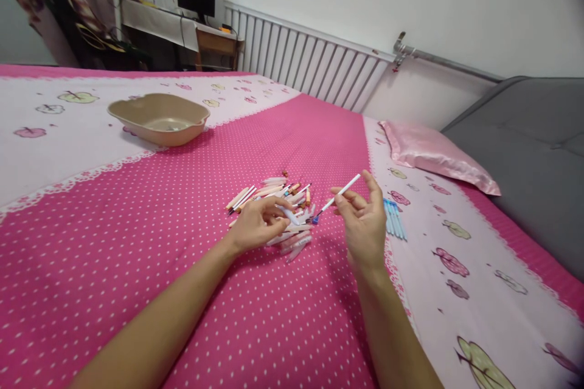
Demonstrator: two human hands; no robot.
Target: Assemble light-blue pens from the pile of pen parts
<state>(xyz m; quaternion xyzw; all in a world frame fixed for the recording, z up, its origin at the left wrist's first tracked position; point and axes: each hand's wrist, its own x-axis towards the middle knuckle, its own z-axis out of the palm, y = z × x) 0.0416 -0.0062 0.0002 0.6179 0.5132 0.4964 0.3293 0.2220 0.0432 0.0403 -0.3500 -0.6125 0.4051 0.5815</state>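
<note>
My right hand (365,219) pinches a slim white pencil (341,193), slanted with its dark end down toward a mixed pile. A pale lavender pen (289,214) is between the thumb and fingers of my left hand (260,222), which is closed at the pile's near left side. Loose pens (296,240), pencils and crayon-like sticks make up this pile. A small blue piece (315,219) lies below the pencil's lower end. Left of the pile, several white and wooden pencils (241,199) lie side by side. Several light blue pens (395,219) form a row beyond my right hand.
A beige basin (159,120) stands at the back left of the bed, with something small inside. The bedspread (182,292) is pink with white dots. A pink pillow (438,155) rests at the right, by the grey headboard (538,152). A white radiator (310,51) lines the wall.
</note>
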